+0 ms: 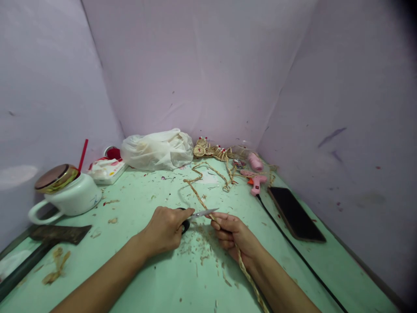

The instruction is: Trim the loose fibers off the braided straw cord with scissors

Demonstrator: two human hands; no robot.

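My left hand (167,229) grips a pair of scissors (202,213) by its black handles, the index finger stretched along toward the blades. The blades point right and meet the braided straw cord (197,194) beside my right fingertips; whether they are parted I cannot tell. Between thumb and fingers, my right hand (233,234) pinches that cord. One length of it runs from the hand down to the bottom edge, the other zigzags away over the table toward the back. Small straw scraps (203,245) lie beneath both hands.
A pink glue gun (256,182) with a black cable and a phone (296,214) lie right. Behind are a pink spool (255,161), coiled straw pieces (211,151) and a white plastic bag (158,150). A white mug (74,198), a tissue pack (107,170) and a hammer-like tool (60,234) stand left.
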